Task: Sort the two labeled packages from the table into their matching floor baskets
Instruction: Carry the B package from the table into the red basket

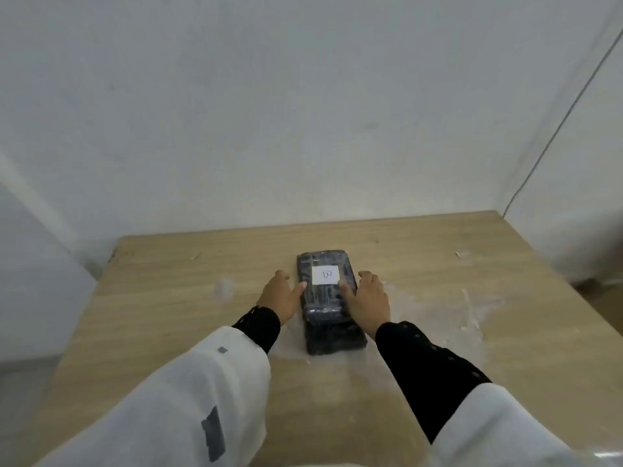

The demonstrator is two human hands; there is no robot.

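A dark, glossy, film-wrapped rectangular package bearing a white paper label marked B is found mid-bench, nearer the far edge. It is stacked on a second dark package that protrudes toward the near edge. The top package is gripped at its long sides by the left hand and right hand, thumbs laid on top. The pale wood-grain bench is smeared whitish, and open surface extends to both side edges.

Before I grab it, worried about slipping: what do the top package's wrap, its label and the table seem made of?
The top package: clear glossy plastic film over something dark, judging by the glare streaks. The label: matte white paper, apparently, with a handwritten mark. The table: pale wood grain, matte; laminate or veneer, I cannot tell.
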